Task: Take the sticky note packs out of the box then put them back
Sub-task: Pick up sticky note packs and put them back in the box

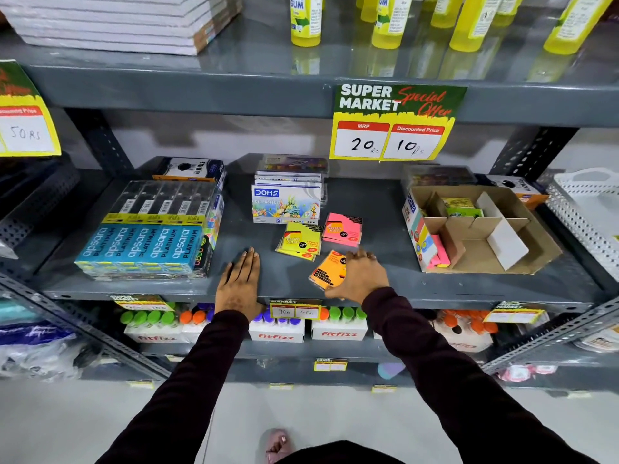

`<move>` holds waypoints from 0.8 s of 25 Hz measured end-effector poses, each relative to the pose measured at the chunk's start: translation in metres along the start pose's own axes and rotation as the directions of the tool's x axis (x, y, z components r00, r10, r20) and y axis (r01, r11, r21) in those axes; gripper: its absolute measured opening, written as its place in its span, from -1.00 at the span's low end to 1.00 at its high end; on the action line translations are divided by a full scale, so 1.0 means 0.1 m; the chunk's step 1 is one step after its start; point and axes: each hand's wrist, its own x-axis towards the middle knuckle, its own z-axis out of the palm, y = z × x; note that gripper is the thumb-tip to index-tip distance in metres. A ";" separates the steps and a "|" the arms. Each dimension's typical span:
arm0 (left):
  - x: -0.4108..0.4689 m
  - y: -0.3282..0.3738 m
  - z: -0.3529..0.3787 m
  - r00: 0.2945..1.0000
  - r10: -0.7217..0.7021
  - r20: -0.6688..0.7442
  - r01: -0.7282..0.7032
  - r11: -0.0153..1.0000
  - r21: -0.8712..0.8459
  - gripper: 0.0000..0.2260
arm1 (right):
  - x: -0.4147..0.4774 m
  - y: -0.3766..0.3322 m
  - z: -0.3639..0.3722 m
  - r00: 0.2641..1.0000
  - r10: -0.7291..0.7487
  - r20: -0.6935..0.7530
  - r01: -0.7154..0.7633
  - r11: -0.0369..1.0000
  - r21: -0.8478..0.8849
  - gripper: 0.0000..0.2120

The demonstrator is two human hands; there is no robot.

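Note:
An open cardboard box [522, 226] with white dividers sits at the right of the grey shelf [402, 286]. Pink sticky note packs [440, 254] stand in its front left compartment, and yellow and green packs [460, 207] lie at its back. On the shelf lie a yellow pack pile [298, 241], a pink pack pile [342, 230] and an orange pack [327, 268]. My right hand [360, 274] curls around the orange pack's right side. My left hand [240, 283] rests flat on the shelf's front edge, fingers together, holding nothing.
Blue pencil boxes [140, 249] fill the shelf's left. Oil pastel boxes [286, 202] are stacked behind the loose packs. A yellow price sign [395, 123] hangs from the shelf above, which carries glue bottles [306, 20]. A white perforated tray [589, 209] is at far right.

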 end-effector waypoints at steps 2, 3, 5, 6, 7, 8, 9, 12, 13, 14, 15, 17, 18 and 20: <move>0.00 0.00 -0.01 1.000 0.001 0.012 -0.001 1.000 0.013 -0.08 | -0.06 -0.02 0.00 0.999 0.018 -0.048 -0.018 1.000 0.008 -0.13; 0.00 0.01 -0.01 1.000 0.001 0.011 -0.001 1.000 0.012 -0.09 | -0.10 -0.01 -0.02 0.997 0.024 -0.072 -0.023 1.000 0.021 -0.14; -0.01 0.01 -0.01 1.000 0.002 -0.011 -0.002 1.000 0.008 -0.17 | -0.16 0.04 -0.14 0.985 0.037 -0.170 -0.027 0.998 0.058 -0.19; -0.02 0.01 -0.01 1.000 0.007 -0.024 -0.006 1.000 0.016 -0.20 | -0.20 0.11 -0.22 0.967 0.059 -0.246 -0.038 0.995 0.087 -0.21; -0.02 0.01 -0.01 0.999 0.011 -0.032 -0.010 1.000 0.024 -0.22 | -0.23 0.20 -0.31 0.939 0.096 -0.329 -0.060 0.991 0.119 -0.21; -0.02 0.00 -0.02 0.999 0.012 -0.036 -0.011 1.000 0.021 -0.22 | -0.26 0.33 -0.41 0.905 0.152 -0.396 -0.099 0.983 0.152 -0.21; -0.02 0.00 -0.02 0.999 0.011 -0.033 -0.011 1.000 0.007 -0.20 | -0.27 0.50 -0.51 0.872 0.227 -0.434 -0.161 0.970 0.185 -0.21; 0.00 0.00 -0.02 1.000 0.009 0.007 -0.009 1.000 -0.022 -0.07 | -0.30 1.13 -0.75 0.771 0.468 -0.433 -0.361 0.880 0.308 -0.25; 0.00 0.00 -0.02 1.000 0.013 0.010 -0.012 1.000 -0.015 -0.04 | -0.30 1.34 -0.79 0.731 0.539 -0.418 -0.412 0.837 0.359 -0.26; 0.00 0.00 -0.02 1.000 0.014 0.004 -0.014 1.000 -0.017 -0.02 | -0.29 1.52 -0.81 0.697 0.599 -0.394 -0.457 0.795 0.399 -0.26; 0.00 0.00 -0.02 1.000 0.014 -0.002 -0.014 1.000 -0.028 -0.01 | -0.27 1.68 -0.82 0.677 0.643 -0.359 -0.491 0.758 0.430 -0.27; -0.01 -0.02 -0.02 1.000 0.012 0.000 -0.012 0.999 -0.038 0.00 | -0.19 1.89 -0.78 0.682 0.684 -0.258 -0.512 0.699 0.498 -0.31; -0.01 -0.02 -0.02 1.000 0.012 0.004 -0.012 0.999 -0.033 0.00 | -0.13 1.95 -0.75 0.697 0.689 -0.199 -0.514 0.673 0.532 -0.33; -0.01 -0.01 -0.03 1.000 0.010 0.007 -0.010 0.999 -0.040 -0.01 | -0.03 2.03 -0.70 0.715 0.693 -0.093 -0.530 0.624 0.574 -0.36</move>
